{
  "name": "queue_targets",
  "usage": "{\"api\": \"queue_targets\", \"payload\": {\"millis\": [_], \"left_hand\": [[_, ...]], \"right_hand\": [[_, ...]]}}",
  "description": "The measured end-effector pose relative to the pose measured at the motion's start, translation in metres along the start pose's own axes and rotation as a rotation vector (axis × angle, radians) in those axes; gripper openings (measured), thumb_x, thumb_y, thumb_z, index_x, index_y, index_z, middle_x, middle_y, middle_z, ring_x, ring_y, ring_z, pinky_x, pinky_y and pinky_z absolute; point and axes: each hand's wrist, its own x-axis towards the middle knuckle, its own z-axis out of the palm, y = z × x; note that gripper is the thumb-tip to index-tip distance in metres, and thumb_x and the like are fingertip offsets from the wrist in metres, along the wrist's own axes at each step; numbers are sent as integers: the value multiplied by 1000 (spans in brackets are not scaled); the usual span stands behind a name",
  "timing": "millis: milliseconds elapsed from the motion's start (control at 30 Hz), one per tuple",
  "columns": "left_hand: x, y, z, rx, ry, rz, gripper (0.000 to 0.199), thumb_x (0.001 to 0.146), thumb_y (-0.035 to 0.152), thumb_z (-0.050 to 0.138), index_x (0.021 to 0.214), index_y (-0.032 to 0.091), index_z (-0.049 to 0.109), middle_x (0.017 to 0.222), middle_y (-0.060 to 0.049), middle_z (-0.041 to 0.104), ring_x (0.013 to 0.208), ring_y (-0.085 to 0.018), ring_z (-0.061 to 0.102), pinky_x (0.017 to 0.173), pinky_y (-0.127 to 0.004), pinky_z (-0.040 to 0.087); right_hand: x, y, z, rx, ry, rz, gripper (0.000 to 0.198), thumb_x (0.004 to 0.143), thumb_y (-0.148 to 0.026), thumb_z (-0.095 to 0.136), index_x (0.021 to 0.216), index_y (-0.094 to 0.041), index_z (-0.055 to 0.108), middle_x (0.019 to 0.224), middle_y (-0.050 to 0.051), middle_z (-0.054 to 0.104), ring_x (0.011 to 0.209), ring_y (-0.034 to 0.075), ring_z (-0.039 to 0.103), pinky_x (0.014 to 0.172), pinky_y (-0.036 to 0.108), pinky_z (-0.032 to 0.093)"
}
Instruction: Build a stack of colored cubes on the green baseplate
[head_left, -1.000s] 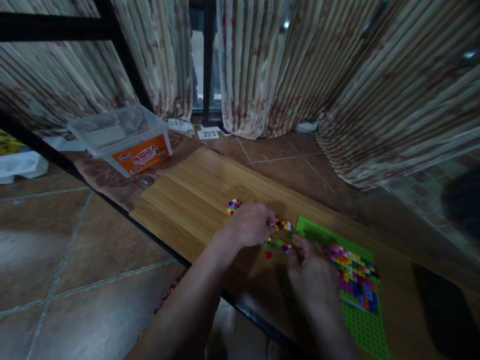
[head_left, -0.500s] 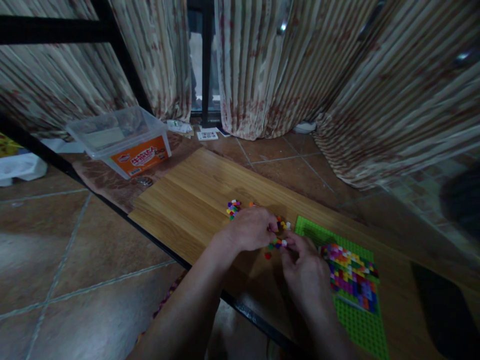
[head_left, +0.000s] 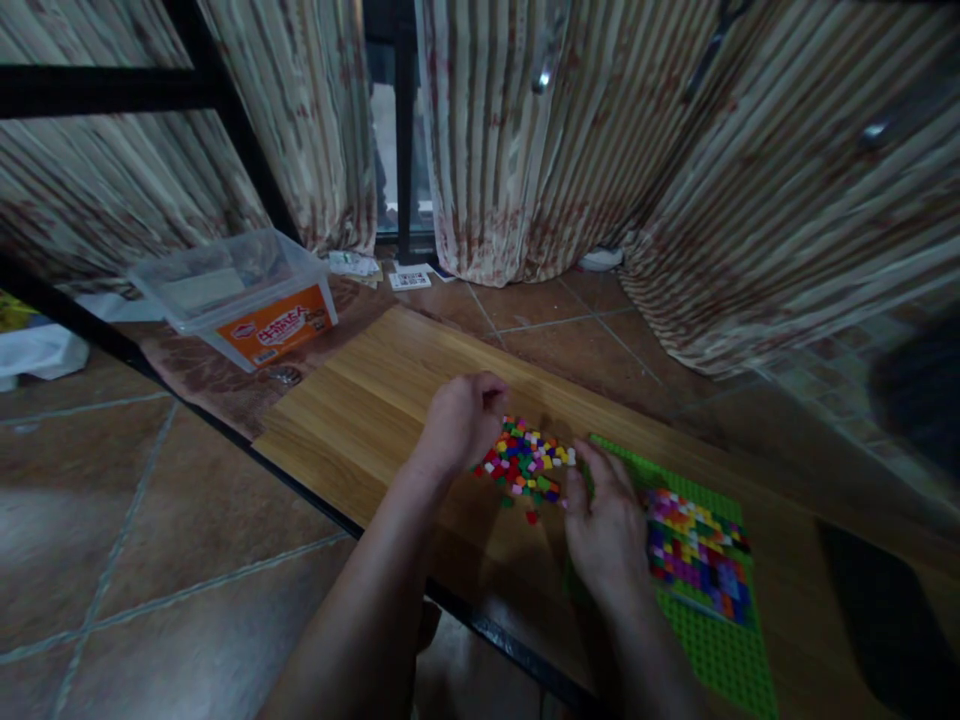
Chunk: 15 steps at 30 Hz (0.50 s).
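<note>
A loose pile of small, brightly coloured building bricks [head_left: 529, 460] lies on the wooden board, between my two hands. At the pile's left side is my left hand [head_left: 463, 425], its fingers curled in; whatever they hold, if anything, is hidden. My right hand [head_left: 611, 515] rests at the pile's right edge, thumb and forefinger apart, their tips close beside a few white and yellow bricks. Behind that hand is a green studded baseplate [head_left: 720, 640], partly covered by it. A dense multicoloured patch of bricks [head_left: 701, 555] sits on the baseplate.
The wooden tabletop [head_left: 360, 390] runs diagonally, with a dark edge along my side. A clear plastic tub [head_left: 247, 300] with an orange label stands at the far left end. A dark flat object [head_left: 885, 600] lies at the right. Striped curtains [head_left: 510, 150] hang behind.
My left hand has moved left, off the bricks, uncovering the pile. My right hand stays at the pile's right edge, with slight movement. The view has shifted slightly.
</note>
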Motion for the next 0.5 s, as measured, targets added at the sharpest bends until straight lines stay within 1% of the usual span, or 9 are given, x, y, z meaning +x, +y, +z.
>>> {"api": "queue_targets", "payload": {"millis": [33,100,167,233,333,400,500], "left_hand": [[1,-2,-2,-1,42,-36,27,84,22,48,95,16,72,89,-4,74,82,-16,66,76,-23,48],[3,-6,-4,10,85,-85,26,83,22,49,94,16,72,90,-5,74,84,-16,66,77,-23,49],[3,-9,-6,34,77,-110,25,83,22,50,94,16,72,88,-5,73,83,-16,66,76,-23,49],[3,-9,-7,52,41,-129,27,83,21,49,95,16,73,87,-5,73,82,-16,66,75,-23,49],[2,-7,-7,59,-40,-137,30,83,18,47,98,15,73,89,-6,73,81,-16,66,76,-25,49],[1,-5,-8,65,-109,-108,32,81,14,46,98,16,74,89,-5,74,81,-16,65,77,-25,49],[0,-3,-8,68,-230,-34,34,77,9,47,96,17,75,87,-4,73,80,-15,64,76,-24,48]], "right_hand": [[2,1,4,9,-11,-17,39,94,-29,38,124,-15,57,127,15,58,121,28,51,102,50,42],[6,2,12,34,-54,-56,41,95,-31,37,128,-16,55,132,14,55,126,27,48,105,51,40],[9,2,19,52,-114,-92,43,96,-33,35,132,-16,52,136,15,52,129,26,46,106,53,39],[10,0,23,57,-171,-121,44,96,-33,35,134,-16,50,138,15,51,130,26,45,106,53,39],[9,-4,21,70,-229,-137,42,96,-31,35,132,-15,52,134,14,55,126,25,48,107,49,40],[6,-6,17,87,-233,-111,40,97,-30,34,128,-15,55,129,13,58,121,23,52,105,46,42],[1,-5,10,104,-199,-55,39,97,-30,33,123,-17,58,126,12,61,118,23,55,103,44,44]]}}
